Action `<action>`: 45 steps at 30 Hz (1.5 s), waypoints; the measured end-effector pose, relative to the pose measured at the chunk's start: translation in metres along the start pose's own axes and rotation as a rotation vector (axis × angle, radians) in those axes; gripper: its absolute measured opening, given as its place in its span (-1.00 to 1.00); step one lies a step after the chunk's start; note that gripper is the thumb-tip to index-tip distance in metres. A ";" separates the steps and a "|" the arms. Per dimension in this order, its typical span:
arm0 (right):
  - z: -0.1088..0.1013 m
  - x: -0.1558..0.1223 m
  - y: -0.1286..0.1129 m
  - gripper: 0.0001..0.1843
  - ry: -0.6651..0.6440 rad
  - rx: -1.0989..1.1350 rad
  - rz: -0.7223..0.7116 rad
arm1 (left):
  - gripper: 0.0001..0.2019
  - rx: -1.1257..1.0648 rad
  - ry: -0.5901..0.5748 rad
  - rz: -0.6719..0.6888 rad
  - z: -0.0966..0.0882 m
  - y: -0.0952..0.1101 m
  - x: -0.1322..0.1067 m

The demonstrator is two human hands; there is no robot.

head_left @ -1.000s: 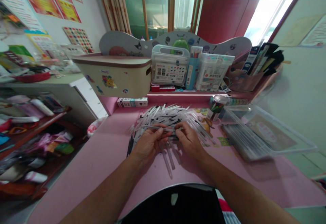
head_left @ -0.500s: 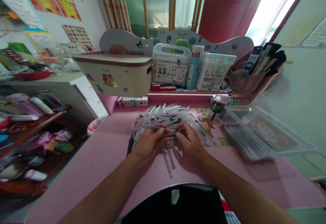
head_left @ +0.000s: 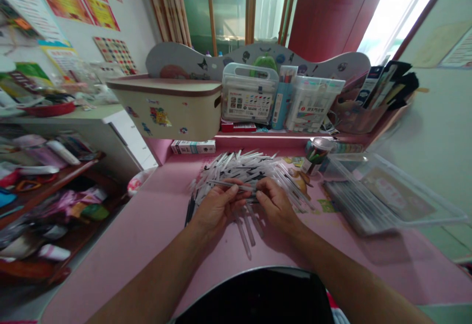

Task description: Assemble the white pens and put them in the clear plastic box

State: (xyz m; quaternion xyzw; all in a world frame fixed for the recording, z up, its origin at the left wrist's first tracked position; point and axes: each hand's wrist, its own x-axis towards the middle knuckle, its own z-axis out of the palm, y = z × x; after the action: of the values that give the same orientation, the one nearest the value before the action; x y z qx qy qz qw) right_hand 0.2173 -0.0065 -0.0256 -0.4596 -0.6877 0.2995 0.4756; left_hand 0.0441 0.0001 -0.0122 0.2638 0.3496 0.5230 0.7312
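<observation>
A slim, pale pen (head_left: 241,187) lies crosswise in front of me. My left hand (head_left: 216,208) is closed around its middle, thumb on top and palm turned partly up. At its right end, my right hand (head_left: 275,203) pinches the tip between thumb and fingers; those fingertips hide what that end looks like. Just behind both hands spreads a heaped pile of clear and white pen parts (head_left: 239,164). Several clear tubes (head_left: 243,238) poke out towards me below the hands. Some black sticks (head_left: 190,210) lie at the pile's left edge.
An open clear plastic box (head_left: 368,211) holding rows of pens stands at the right of the pink desk (head_left: 147,250). Behind it is a lidded jar (head_left: 320,152). On the shelf sit a cream storage bin (head_left: 165,112), a marker case (head_left: 249,100) and a pen holder (head_left: 356,117).
The view has shifted slightly. Both hands keep almost the same pose on the pen, and the pile looks the same.
</observation>
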 end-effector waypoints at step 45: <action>0.008 -0.005 -0.008 -0.84 -0.121 0.548 0.371 | -0.73 1.174 0.257 0.493 -0.023 0.111 -0.023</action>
State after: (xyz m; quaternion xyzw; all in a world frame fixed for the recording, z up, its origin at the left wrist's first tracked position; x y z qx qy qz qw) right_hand 0.2077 -0.0147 -0.0235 -0.4135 -0.5132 0.5813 0.4772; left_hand -0.0434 0.0138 0.0622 0.6275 0.5912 0.4249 0.2761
